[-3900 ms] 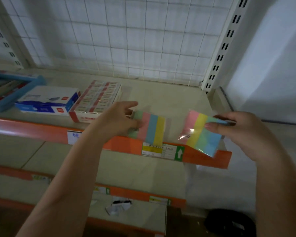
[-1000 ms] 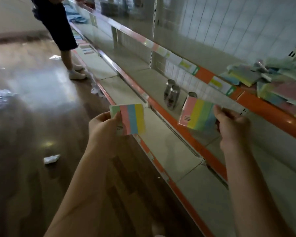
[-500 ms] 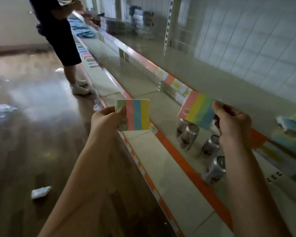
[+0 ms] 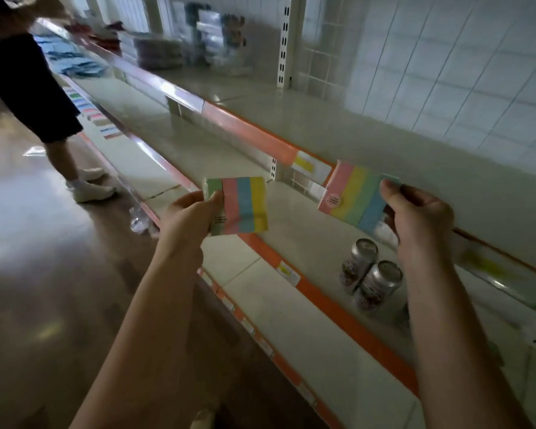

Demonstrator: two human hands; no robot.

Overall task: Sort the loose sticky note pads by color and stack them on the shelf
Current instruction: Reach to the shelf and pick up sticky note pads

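Left hand (image 4: 188, 218): grip pinching striped pad (image 4: 240, 205) by its green edge.
Right hand (image 4: 420, 216): grip pinching tilted striped pad (image 4: 353, 198) by its blue end.
Lower shelf (image 4: 307, 243): two cans (image 4: 370, 280) upright.

Two silver drink cans (image 4: 372, 278) stand upright on a lower shelf board, touching or just beside each other, one nearer the orange edge strip (image 4: 347, 320). Yellow price labels (image 4: 304, 164) sit in the strip of the board above. A white slotted upright (image 4: 284, 41) runs up against a white wire grid back panel (image 4: 446, 57). Far along the aisle: blurred stacks of packaged goods (image 4: 205, 35), not identifiable. Another person in dark shorts (image 4: 28, 88) and pale shoes (image 4: 93, 188) stands at the far left. Brown glossy floor (image 4: 59, 289); a scrap of clear wrapping (image 4: 138, 221) lies near the shelf base.
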